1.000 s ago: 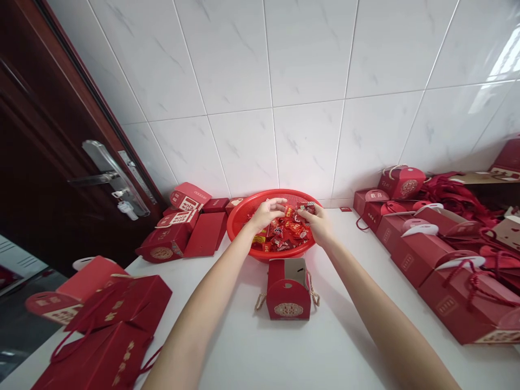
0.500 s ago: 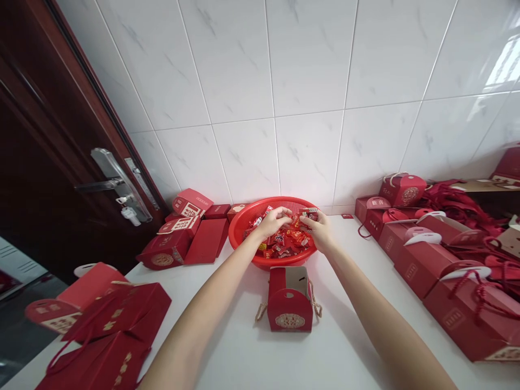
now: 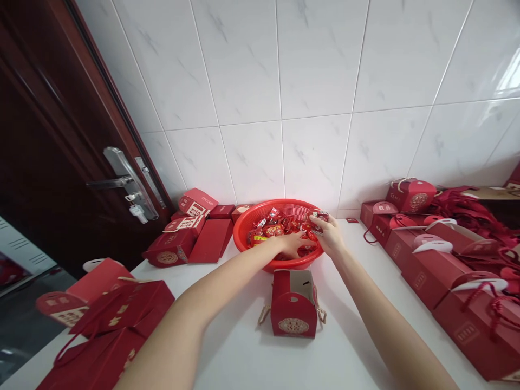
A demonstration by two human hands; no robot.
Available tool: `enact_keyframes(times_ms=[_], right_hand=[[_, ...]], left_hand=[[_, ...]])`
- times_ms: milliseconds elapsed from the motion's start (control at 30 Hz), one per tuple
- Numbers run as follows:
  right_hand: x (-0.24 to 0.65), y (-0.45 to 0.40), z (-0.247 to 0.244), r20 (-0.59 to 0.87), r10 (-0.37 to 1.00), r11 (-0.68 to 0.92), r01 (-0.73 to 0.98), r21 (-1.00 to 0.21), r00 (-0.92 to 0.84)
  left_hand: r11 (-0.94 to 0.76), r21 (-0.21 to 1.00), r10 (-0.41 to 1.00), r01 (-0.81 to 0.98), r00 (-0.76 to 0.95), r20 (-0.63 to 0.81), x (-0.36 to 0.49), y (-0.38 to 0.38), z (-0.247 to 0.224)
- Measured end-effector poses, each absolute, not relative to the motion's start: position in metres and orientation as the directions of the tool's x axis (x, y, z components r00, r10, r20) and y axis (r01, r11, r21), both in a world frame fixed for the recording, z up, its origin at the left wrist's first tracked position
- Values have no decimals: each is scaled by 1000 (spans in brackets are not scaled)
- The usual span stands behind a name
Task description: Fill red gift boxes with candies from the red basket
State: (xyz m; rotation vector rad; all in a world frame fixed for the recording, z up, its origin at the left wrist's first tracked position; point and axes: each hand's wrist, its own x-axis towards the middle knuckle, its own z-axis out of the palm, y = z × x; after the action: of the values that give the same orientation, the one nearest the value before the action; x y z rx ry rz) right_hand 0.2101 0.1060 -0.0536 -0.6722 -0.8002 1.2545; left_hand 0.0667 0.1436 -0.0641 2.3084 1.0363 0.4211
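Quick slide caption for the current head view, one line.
Left hand among wrapped sweets in a red basket, right hand gripping a packet, open red box in front.

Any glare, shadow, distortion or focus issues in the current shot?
Head view: bright glare on the wall tiles, upper right; head view: soft shadows beside the forearms on the white table; head view: wide-angle look, with the door slanting, its panel very dark; head view: fine print on the sweets too small to read, so focus there is hard to judge.

Right fingers point(image 3: 324, 223) hold wrapped sweets point(image 3: 318, 229) at a red basket point(image 3: 240, 233); left fingers point(image 3: 299, 242) reach inside.
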Motion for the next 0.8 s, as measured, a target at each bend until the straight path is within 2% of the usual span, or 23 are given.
enact_keyframes(times_ms=[100, 267, 467, 800], right_hand=[[211, 106, -53, 149, 982, 189, -559, -808, 116], [210, 104, -52, 136, 985, 173, -565, -807, 108], [210, 102, -51, 143, 985, 170, -571, -803, 92], [211, 101, -52, 136, 988, 151, -569, -809, 69]], left_hand=[[-578, 536, 724, 615, 690, -11, 74, 145, -63], [-622, 503, 685, 600, 729, -21, 77, 155, -60], [-576, 488, 754, 656, 656, 9, 61, 170, -59], [-495, 598, 842, 630, 517, 152, 53, 172, -55]])
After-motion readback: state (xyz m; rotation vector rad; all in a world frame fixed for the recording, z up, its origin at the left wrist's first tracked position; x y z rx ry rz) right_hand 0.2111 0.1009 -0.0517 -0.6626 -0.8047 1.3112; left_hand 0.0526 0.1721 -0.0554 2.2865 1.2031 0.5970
